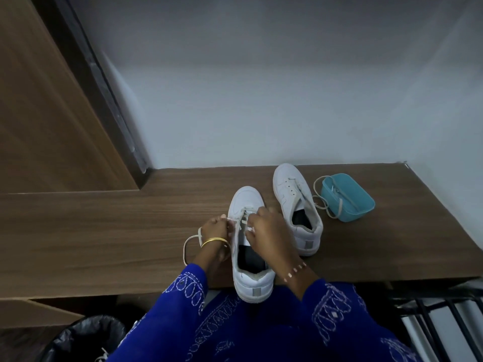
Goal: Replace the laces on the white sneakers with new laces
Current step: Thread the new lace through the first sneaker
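Observation:
Two white sneakers stand on a brown wooden desk (pixel 104 231). The near sneaker (pixel 251 278) has its heel hanging over the front edge, and a pale lace (pixel 190 244) runs through its lower eyelets. My left hand (pixel 215 228) pinches one end of that lace beside the shoe, and the slack loops out to the left on the desk. My right hand (pixel 264 228) grips the other lace end over the tongue. The far sneaker (pixel 296 205) stands to the right, with no lace in its eyelets.
A teal tub (pixel 349 198) sits right of the far sneaker with another pale lace (pixel 322 202) draped over its rim onto the desk. A bin with a black liner (pixel 86 338) stands under the desk at left. A black metal rack (pixel 444 317) is at lower right.

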Action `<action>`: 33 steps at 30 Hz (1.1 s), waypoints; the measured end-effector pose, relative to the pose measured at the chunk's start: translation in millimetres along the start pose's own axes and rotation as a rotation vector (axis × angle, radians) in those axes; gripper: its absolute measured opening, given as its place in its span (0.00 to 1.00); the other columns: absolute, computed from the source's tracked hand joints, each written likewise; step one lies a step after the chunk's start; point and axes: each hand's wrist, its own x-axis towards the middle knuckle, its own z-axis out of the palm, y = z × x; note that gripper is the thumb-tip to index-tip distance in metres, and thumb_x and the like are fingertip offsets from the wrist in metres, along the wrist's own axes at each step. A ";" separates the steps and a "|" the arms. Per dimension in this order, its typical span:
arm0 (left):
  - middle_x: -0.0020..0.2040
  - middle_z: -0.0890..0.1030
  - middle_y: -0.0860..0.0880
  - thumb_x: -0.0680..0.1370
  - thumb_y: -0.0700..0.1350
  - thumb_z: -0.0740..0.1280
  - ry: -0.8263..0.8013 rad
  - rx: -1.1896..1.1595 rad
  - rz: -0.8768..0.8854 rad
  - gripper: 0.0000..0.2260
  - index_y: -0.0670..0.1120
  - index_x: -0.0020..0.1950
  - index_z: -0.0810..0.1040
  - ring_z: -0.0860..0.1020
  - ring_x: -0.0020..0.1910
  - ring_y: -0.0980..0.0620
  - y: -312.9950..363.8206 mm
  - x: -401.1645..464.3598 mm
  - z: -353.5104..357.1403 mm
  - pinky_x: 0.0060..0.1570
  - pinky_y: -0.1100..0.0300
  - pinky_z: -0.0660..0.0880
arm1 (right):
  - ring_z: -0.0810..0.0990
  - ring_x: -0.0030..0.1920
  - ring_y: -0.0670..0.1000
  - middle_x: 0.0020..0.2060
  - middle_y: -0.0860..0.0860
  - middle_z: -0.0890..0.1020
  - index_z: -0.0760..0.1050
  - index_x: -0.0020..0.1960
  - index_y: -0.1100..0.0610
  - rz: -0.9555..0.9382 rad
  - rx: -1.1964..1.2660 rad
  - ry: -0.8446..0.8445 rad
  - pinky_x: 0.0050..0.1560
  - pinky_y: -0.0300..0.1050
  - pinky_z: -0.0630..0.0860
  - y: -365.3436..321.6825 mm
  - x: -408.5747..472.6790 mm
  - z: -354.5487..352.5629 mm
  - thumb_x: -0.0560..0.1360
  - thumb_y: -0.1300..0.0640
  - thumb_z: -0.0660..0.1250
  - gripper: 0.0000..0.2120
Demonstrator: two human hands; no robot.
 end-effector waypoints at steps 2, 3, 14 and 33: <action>0.30 0.77 0.46 0.81 0.39 0.53 -0.022 -0.211 -0.097 0.15 0.45 0.36 0.69 0.76 0.27 0.51 5.9 -1.0 -6.9 0.28 0.61 0.73 | 0.75 0.52 0.55 0.51 0.54 0.77 0.76 0.53 0.58 0.004 -0.104 -0.070 0.42 0.45 0.68 -0.1 -9.1 -4.9 0.77 0.55 0.61 0.10; 0.33 0.76 0.46 0.83 0.41 0.50 -0.010 -0.351 -0.141 0.15 0.45 0.37 0.67 0.77 0.28 0.52 9.8 -2.0 -12.4 0.30 0.59 0.74 | 0.76 0.51 0.55 0.51 0.54 0.77 0.75 0.53 0.58 0.020 -0.126 -0.128 0.40 0.44 0.66 1.5 -12.6 -5.4 0.77 0.55 0.60 0.09; 0.31 0.73 0.46 0.79 0.38 0.60 0.156 0.153 0.185 0.09 0.42 0.40 0.76 0.69 0.29 0.51 12.1 1.8 -53.6 0.33 0.60 0.68 | 0.77 0.51 0.53 0.41 0.54 0.77 0.74 0.47 0.61 0.143 -0.117 -0.449 0.44 0.42 0.64 3.6 -7.1 3.1 0.79 0.62 0.57 0.07; 0.39 0.74 0.45 0.83 0.48 0.49 0.001 -0.529 0.004 0.13 0.42 0.57 0.67 0.78 0.26 0.50 47.4 -10.1 -38.3 0.35 0.57 0.79 | 0.78 0.52 0.56 0.50 0.57 0.80 0.74 0.53 0.61 0.167 -0.067 -0.324 0.42 0.45 0.69 -5.3 -17.0 2.6 0.78 0.65 0.57 0.09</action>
